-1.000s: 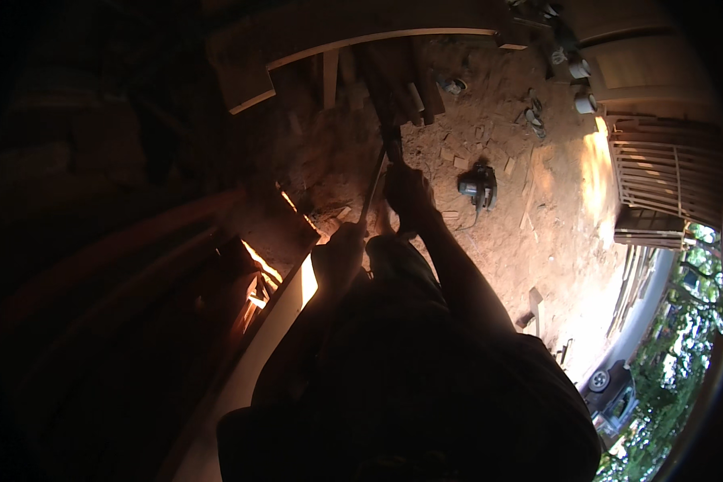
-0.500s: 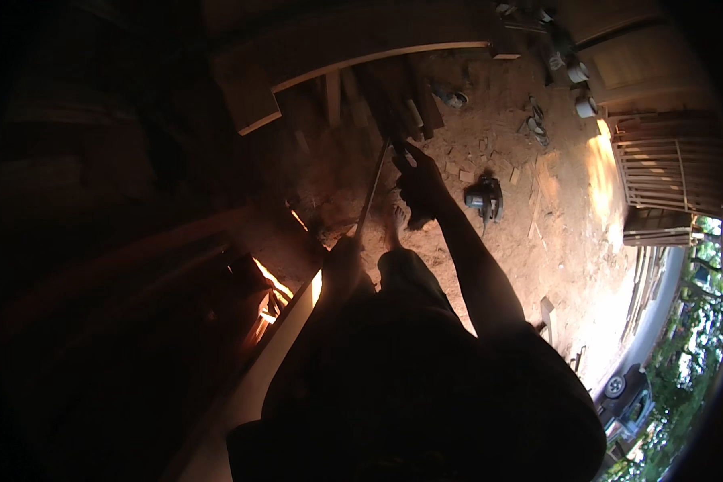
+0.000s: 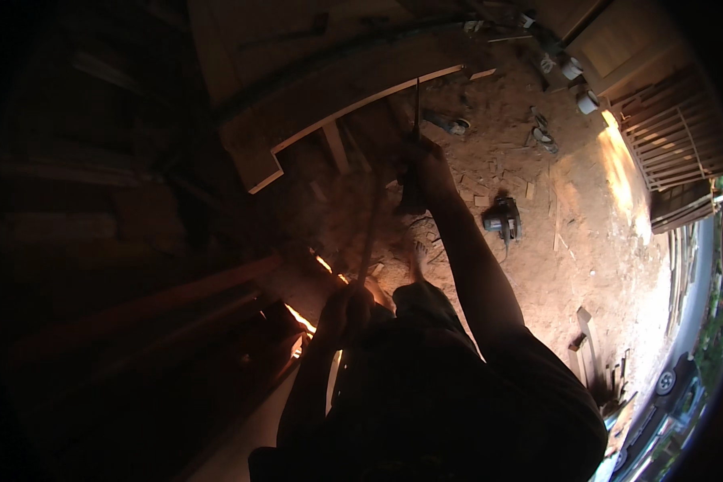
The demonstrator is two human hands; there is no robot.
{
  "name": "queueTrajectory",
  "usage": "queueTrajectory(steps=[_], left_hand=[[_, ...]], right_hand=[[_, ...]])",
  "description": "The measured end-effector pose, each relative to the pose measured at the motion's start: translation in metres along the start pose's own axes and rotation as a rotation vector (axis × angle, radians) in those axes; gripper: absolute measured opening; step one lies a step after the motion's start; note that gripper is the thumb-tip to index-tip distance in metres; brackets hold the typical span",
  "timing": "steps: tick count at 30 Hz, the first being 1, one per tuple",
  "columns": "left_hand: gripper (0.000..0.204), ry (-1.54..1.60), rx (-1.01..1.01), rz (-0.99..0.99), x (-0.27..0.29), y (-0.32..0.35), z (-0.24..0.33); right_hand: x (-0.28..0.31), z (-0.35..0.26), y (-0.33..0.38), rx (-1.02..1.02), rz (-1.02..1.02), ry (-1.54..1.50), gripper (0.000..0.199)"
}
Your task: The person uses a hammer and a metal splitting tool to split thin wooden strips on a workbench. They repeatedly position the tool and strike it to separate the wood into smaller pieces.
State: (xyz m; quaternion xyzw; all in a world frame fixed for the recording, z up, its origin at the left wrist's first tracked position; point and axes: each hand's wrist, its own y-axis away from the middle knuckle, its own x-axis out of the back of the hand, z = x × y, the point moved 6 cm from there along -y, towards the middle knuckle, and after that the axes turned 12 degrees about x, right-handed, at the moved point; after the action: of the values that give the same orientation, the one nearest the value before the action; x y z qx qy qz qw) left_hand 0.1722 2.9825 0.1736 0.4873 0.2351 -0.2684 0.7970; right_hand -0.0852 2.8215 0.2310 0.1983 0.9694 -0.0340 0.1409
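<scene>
My right hand [image 3: 427,167] is closed in front of me, in deep shade. A dark, slim, pointed tool [image 3: 417,104] sticks up out of it toward the workbench; its kind is too dark to make out. Lower and to the left, my left hand [image 3: 349,309] is wrapped round the near end of a thin, straight strip [image 3: 369,237]. That strip runs up and away from the fist, and its far end fades into shadow left of my right hand. Whether strip and right hand touch, I cannot tell.
A wooden workbench [image 3: 361,98] with a pale lit edge stands ahead. On the dirt floor lie a power tool [image 3: 502,217], a pair of sandals [image 3: 543,135] and scattered wood scraps. Slatted wooden frames [image 3: 667,140] lean at the right. A pale board [image 3: 253,430] lies at lower left.
The whole view has shifted, the floor things sliding right and down. My right hand has turned, and the dark tool now points up from it. My left hand keeps hold of the strip.
</scene>
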Motion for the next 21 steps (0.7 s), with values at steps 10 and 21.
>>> queueTrajectory(steps=[10, 21], left_hand=[[0.032, -0.312, 0.041, 0.351, 0.004, -0.029, -0.021], [0.043, -0.108, 0.087, 0.258, 0.044, -0.077, -0.038]], right_hand=[[0.035, 0.018, 0.010, 0.022, 0.006, 0.340, 0.037], [0.039, 0.103, 0.126, -0.151, -0.158, 0.912, 0.052]])
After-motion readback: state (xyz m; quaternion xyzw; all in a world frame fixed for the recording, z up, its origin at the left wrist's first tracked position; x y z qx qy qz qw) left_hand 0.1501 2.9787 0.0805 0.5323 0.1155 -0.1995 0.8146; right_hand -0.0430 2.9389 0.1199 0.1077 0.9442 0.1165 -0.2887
